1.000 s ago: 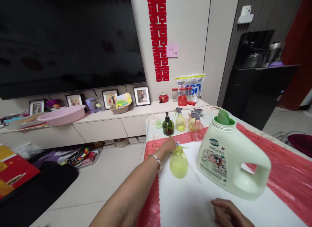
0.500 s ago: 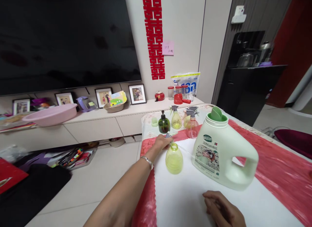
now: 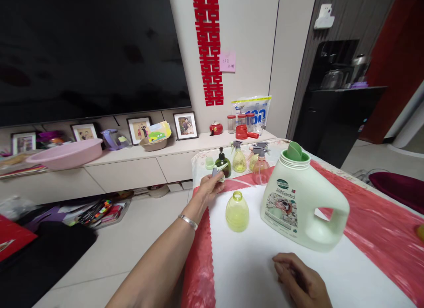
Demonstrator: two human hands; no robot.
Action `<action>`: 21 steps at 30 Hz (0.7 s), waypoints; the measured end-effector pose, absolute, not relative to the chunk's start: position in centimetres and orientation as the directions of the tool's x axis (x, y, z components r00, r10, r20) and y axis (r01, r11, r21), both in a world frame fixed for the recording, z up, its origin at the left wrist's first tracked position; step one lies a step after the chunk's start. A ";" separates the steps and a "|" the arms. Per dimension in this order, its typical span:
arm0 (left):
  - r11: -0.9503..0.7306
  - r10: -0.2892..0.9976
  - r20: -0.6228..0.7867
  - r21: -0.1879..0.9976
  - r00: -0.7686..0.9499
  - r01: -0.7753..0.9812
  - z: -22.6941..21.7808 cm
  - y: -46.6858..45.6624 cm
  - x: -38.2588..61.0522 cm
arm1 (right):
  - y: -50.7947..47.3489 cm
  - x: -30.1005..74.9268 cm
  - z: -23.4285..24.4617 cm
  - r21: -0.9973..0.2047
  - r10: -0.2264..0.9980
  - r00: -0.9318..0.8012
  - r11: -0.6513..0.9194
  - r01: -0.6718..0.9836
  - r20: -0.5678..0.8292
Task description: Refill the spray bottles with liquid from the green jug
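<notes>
My left hand (image 3: 209,186) grips a grey spray head (image 3: 217,171) with a pale tube, in front of a dark green pump bottle (image 3: 223,163). To its right, a yellow-green bottle (image 3: 237,213) with an uncovered neck stands upright on the white sheet (image 3: 247,259). My right hand (image 3: 302,279) is at the front of the sheet, fingers loosely curled, with nothing seen in them. Between the hands and farther right stands a large pale green jug (image 3: 298,202). A green cap (image 3: 294,152) sits tilted in its mouth.
Behind stand a yellow spray bottle (image 3: 239,161), a pink spray bottle (image 3: 261,169) and a small pale green cup (image 3: 210,163). Red cloth (image 3: 374,224) lies under the sheet. Red-lidded jars (image 3: 231,124) are on the low cabinet (image 3: 139,171), along with a pink basin (image 3: 66,153).
My left hand has moved left and slightly up with the spray head, away from the yellow-green bottle. My right hand has barely moved; the view has shifted slightly.
</notes>
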State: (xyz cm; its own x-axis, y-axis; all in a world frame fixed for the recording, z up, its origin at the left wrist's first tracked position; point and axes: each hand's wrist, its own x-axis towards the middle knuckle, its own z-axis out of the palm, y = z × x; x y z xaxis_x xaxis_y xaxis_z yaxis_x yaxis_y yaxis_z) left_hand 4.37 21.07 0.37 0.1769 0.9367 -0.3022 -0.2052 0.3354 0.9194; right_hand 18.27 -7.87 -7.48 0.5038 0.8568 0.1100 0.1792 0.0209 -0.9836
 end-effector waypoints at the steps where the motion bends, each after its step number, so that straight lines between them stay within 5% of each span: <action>1: 0.305 0.949 -0.271 0.919 0.163 -0.249 1.1 21.1 3.9 | -7.9 18.2 -7.4 -0.983 0.858 0.502 0.021 0.182 0.112; 9: -0.001 0.993 0.051 0.912 0.111 -0.411 8.7 20.0 0.3 | -8.0 18.1 -7.0 -0.982 0.856 0.505 0.014 0.188 0.109; 14: -0.362 0.902 0.411 0.885 0.129 -0.293 10.7 18.0 0.0 | -8.1 18.1 -7.2 -0.986 0.869 0.490 -0.017 0.164 0.066; 21: -0.527 0.830 0.545 0.836 0.117 -0.154 11.3 16.6 0.7 | -8.1 18.0 -6.8 -0.985 0.860 0.502 0.001 0.172 0.089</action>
State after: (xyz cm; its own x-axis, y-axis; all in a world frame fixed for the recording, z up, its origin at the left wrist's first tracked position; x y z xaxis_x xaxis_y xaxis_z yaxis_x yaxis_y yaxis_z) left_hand 0.68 16.59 11.29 0.1170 0.8301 0.5452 -0.1541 -0.5272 0.8357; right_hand 18.05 -8.09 -6.81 0.5017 0.8605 0.0887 0.1717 0.0014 -0.9851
